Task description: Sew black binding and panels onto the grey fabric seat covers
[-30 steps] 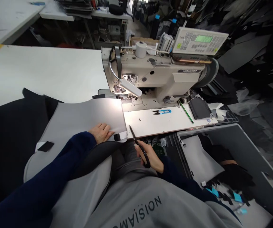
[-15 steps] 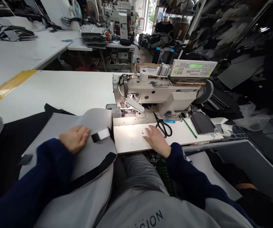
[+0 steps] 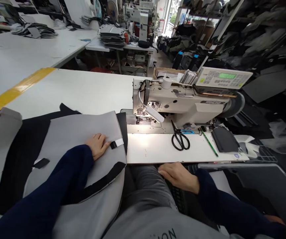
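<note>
My left hand (image 3: 98,146) lies on a grey and black fabric piece (image 3: 70,132), fingers spread a little, beside a small black-and-white tab (image 3: 117,143). The fabric covers the left front of the table and hangs over its edge. Below the table's front edge, above my right thigh, is my right hand (image 3: 176,176); its fingers are curled together and whatever they may hold is hidden. A sewing machine (image 3: 190,106) stands beyond, its lamp lit over the needle area. Black scissors (image 3: 180,139) rest in front of it.
A blue-handled tool (image 3: 187,131), a green pencil (image 3: 209,142) and a dark folded piece (image 3: 224,139) lie right of the scissors. A grey bin (image 3: 262,179) stands at the lower right. Stacked pieces (image 3: 111,36) sit on a table behind.
My right hand has moved off the tabletop and down below its front edge. My left hand has shifted on the fabric, whose upper part now lies flatter. The view has turned left.
</note>
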The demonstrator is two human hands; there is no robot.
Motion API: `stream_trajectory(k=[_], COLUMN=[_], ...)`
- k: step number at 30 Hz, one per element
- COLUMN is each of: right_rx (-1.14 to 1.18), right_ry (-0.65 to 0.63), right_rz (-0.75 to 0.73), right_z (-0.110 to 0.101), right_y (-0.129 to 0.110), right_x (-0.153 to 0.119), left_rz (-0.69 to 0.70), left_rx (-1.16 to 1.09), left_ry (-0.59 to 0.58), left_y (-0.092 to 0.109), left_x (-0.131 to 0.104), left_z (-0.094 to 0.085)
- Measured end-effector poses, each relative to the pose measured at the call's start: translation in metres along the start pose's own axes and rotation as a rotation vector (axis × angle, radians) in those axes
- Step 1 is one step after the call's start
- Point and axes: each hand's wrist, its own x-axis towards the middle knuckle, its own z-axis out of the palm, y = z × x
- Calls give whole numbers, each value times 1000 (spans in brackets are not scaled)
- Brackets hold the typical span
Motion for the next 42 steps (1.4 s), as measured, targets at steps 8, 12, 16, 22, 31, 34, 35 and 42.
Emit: stream_trajectory(k=[8,12,16,22,31,34,35,42], right_rx=[-88,-93,-65,48,-44,-81,-90,-56], right_ry=[84,68,97,84,-91,-74,-64,-27], right_rz=[-104,-107,-100,-159,-274,-279,-289,-588], right_z=[46,65,69,62,62,69,71,94], right_y=[2,-3,-7,-7,-10,-19,-22,-56], right_x=[123,144,136,121,140,151,151,113], left_rz=[90,123,73,56,-52,-102,-98,-107], left_rx=[-304,-176,-21,30,-364,-306,-270,-259], left_ry=[-412,-182,64,41,112,64,65,52], left_y=[5,-19,-30,-23,-41,-31,-26,-1], left_x=[11,50,90,116,162,167,165,131], left_z=[-25,-26,-10,-1,-18,-2,4,14])
